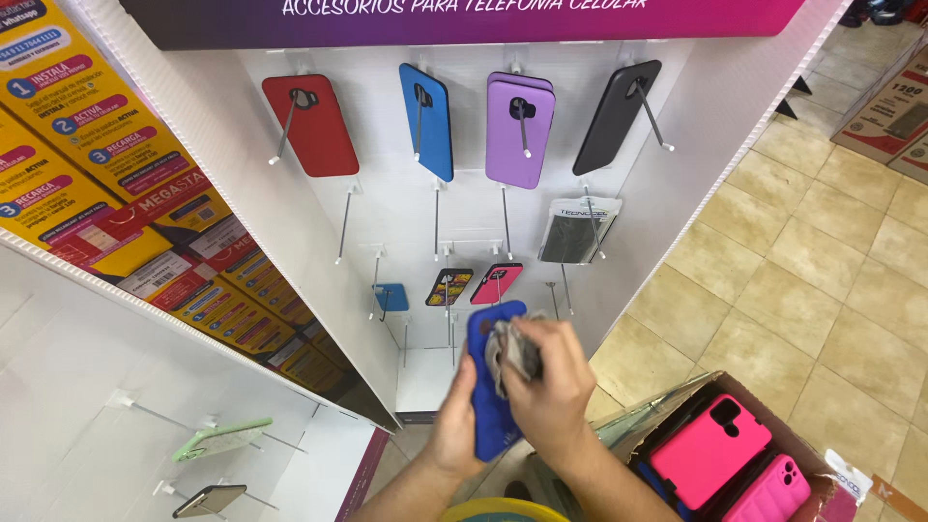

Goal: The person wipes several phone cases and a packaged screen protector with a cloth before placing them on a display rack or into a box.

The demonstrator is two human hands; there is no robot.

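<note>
My left hand [454, 425] grips a dark blue phone case [488, 387] from behind, holding it upright in front of a white peg display [387, 213]. My right hand [553, 382] presses a crumpled grey cloth [512, 350] against the face of that case. Both hands are low in the middle of the view, blurred by motion. Above them, on the display's metal pegs, hang a red case [311, 126], a blue case [428, 121], a purple case [520, 130] and a black case [617, 116].
Lower pegs carry a bagged dark case [578, 232], a small blue case [391, 298], a patterned one [449, 286] and a pink one [497, 283]. A cardboard box [667, 411] at lower right holds pink cases [710, 449]. Tan floor tiles [812, 290] lie to the right. A green case [222, 440] hangs at lower left.
</note>
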